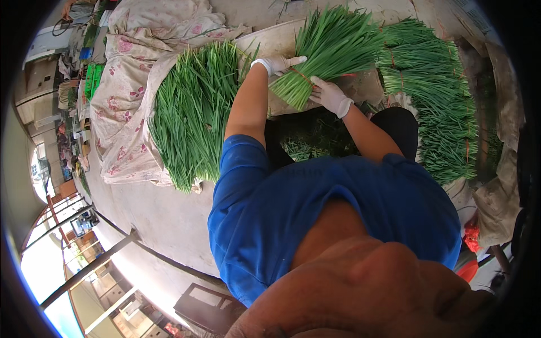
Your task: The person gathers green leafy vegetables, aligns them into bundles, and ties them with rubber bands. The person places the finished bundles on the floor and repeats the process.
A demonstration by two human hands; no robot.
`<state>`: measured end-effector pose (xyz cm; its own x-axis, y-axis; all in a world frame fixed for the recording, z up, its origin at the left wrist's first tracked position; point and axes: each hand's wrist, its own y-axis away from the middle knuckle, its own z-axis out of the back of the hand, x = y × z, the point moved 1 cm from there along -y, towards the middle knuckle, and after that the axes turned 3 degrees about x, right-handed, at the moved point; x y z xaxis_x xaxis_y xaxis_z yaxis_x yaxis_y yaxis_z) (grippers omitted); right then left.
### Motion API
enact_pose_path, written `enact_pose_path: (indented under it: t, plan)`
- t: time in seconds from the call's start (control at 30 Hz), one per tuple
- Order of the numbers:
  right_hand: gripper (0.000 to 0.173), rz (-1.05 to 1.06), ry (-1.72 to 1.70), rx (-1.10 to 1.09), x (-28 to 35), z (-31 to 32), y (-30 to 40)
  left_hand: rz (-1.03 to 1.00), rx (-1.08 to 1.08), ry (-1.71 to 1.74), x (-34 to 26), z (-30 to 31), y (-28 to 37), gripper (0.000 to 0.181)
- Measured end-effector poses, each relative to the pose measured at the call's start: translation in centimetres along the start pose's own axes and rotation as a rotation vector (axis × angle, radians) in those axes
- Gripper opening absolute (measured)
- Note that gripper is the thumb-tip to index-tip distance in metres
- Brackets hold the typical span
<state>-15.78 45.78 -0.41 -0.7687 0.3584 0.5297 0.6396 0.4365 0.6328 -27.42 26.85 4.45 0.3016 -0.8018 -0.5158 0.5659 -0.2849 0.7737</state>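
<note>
A bundle of long green leaves, apparently garlic chives [334,46], lies slanted over a low board [279,40], its pale cut ends toward me. A thin red band [299,75] crosses it near those ends. My left hand [277,64], in a white glove, grips the bundle's left side, with one finger stretched over the leaves. On the other side, my gloved right hand [331,96] has its fingertips at the bundle's edge, by the end of the band. Whether they pinch the band itself is hard to see.
A loose heap of chives [196,114] lies left on a floral cloth [122,105]. Several banded bundles [444,110] are stacked to the right. Cut leaves [312,148] litter the dark gap between my knees. A green crate [93,80] stands far left.
</note>
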Motion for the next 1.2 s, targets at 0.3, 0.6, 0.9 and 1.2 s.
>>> enact_pose_path:
  t: [0.3, 0.6, 0.9, 1.2]
  plan:
    - [0.067, 0.43, 0.528, -0.103, 1.5, 0.9, 0.9, -0.294, -0.12, 0.086, -1.4, -4.6, 5.8, 0.08]
    - [0.063, 0.742, 1.224, -0.004, 13.1, -5.2, 8.5, -0.932, -0.336, 0.755, -4.8, -5.8, 11.7, 0.072]
    - [0.033, 0.277, 1.669, 0.101, 8.0, 1.1, 2.2, -0.661, -0.369, 0.399, -0.2, -9.4, 6.4, 0.06]
    - [0.028, 0.361, 1.657, 0.055, 8.0, 3.8, 1.9, -0.691, -0.222, 0.605, 0.2, -10.3, 5.0, 0.045]
